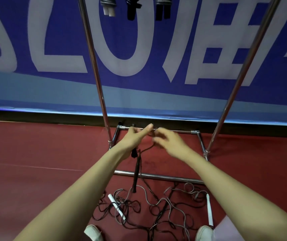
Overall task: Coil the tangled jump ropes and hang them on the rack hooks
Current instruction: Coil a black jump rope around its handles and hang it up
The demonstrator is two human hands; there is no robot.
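My left hand (pixel 135 138) grips a black jump rope, thumb stretched toward the right; one black handle (pixel 136 173) hangs down below it. My right hand (pixel 167 141), blurred, pinches the same black cord (pixel 148 148) just beside the left hand. On the red floor between my feet lies a tangle of black and grey ropes (pixel 156 206) with two white handles (pixel 116 206) (pixel 209 210). Three coiled ropes (pixel 162 6) hang at the top of the metal rack (pixel 95 70).
The rack's base bars (pixel 158 176) form a rectangle on the floor in front of me. A blue banner with large white letters (pixel 52 49) covers the wall behind. My white shoes (pixel 94 232) stand at the bottom edge beside the tangle.
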